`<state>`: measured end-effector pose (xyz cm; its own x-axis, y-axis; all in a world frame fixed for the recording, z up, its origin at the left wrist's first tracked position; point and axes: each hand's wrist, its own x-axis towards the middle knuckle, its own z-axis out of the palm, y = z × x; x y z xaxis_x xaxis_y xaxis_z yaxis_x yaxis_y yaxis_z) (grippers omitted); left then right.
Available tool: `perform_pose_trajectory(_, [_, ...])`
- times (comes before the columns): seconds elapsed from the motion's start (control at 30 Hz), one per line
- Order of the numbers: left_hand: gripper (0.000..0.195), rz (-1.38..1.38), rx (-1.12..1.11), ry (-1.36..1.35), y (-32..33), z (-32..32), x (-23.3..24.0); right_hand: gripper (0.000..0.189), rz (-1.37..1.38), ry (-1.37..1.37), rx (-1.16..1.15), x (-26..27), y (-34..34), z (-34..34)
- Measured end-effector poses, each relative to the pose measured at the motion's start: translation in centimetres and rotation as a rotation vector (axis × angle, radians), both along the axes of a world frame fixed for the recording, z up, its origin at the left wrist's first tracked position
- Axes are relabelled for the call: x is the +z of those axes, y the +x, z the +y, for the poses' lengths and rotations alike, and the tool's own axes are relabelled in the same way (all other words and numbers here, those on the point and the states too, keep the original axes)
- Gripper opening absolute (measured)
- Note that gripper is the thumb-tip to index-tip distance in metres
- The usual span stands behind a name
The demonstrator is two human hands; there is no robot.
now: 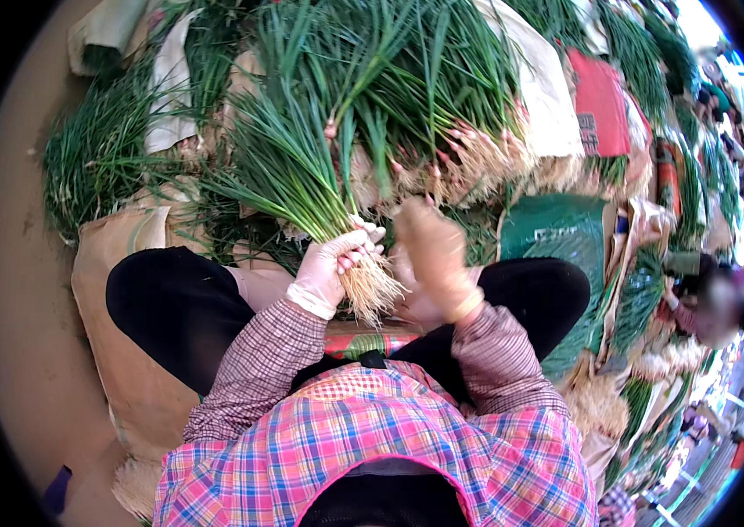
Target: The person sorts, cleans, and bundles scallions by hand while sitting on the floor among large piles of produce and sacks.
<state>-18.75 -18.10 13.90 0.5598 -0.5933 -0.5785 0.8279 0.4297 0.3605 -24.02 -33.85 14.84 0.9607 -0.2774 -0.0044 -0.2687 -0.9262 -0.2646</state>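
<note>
My left hand, in a thin whitish glove, grips a bunch of green garlic plants just above the roots. The long leaves fan out to the upper left, and the pale stringy roots hang below my fingers. My right hand, in a dull tan glove, is raised just right of the bunch and blurred by motion; whether anything is in it cannot be told. Ahead lies a large heap of the same plants, with pinkish bulbs and matted roots towards me.
Woven sacks lie at my left, and a green plastic sack lies beyond my right knee. A white cloth and a red sack cover parts of the heaps. Another person sits at far right among more bundles.
</note>
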Motion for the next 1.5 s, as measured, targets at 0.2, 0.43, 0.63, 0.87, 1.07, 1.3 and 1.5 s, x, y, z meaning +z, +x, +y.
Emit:
perform_pose_trajectory(0.2, [0.018,0.001,-0.032,0.058,-0.1,0.6,-0.8,0.020,-0.078,1.077,-0.059,-0.2,-3.1,0.4])
perform_pose_trajectory(0.43, [0.019,0.121,-0.061,-0.033,-0.5,1.9,0.4,0.017,0.120,2.501,-0.596,-4.7,0.7,2.8])
perform_pose_trajectory(0.63, [0.015,-0.183,-0.310,0.450,-1.2,3.3,0.8,0.010,-0.055,2.081,-0.844,-3.8,-0.5,5.1])
perform_pose_trajectory(0.87, [0.021,-0.159,-0.361,0.288,-3.0,4.9,7.4,0.010,-0.034,1.691,-0.590,-7.5,0.6,4.5])
perform_pose_trajectory(1.07, [0.032,-0.089,-0.266,-0.282,-2.6,13.6,18.7,0.020,0.466,0.495,0.072,-11.6,-2.4,2.9])
perform_pose_trajectory(1.3, [0.052,-0.478,-0.001,-0.090,0.5,12.2,21.8,0.020,0.156,0.687,-0.106,-9.6,1.7,0.0])
perform_pose_trajectory(1.5, [0.052,-0.457,-0.060,-0.096,4.8,5.8,12.2,0.016,-0.552,0.094,-0.343,-4.0,6.5,-8.3])
